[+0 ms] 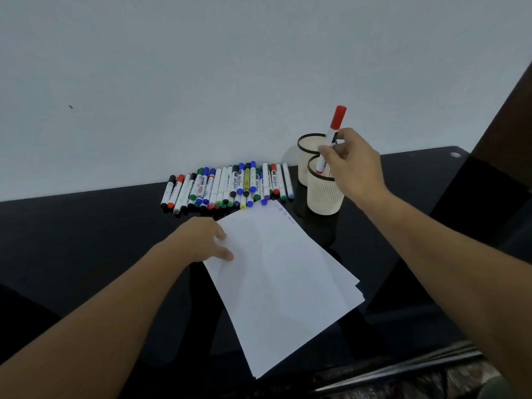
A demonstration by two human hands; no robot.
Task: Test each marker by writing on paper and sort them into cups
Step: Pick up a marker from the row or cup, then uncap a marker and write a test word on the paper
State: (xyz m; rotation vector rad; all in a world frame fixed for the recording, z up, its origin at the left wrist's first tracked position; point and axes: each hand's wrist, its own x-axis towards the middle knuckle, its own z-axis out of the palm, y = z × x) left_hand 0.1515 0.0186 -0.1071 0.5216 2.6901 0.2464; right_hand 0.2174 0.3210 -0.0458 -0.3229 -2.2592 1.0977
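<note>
My right hand grips a white marker with a red cap, held nearly upright with its lower end inside the rim of the near cream cup. A second cream cup stands just behind it, partly hidden. My left hand rests flat on the left edge of a stack of white paper, which carries a few small blue marks near its far corner. A row of several capped markers in many colours lies along the wall beyond the paper.
Everything sits on a glossy black table against a pale wall. A dark brown upright panel rises at the right. The table's near edge and some dark clutter show at the bottom right.
</note>
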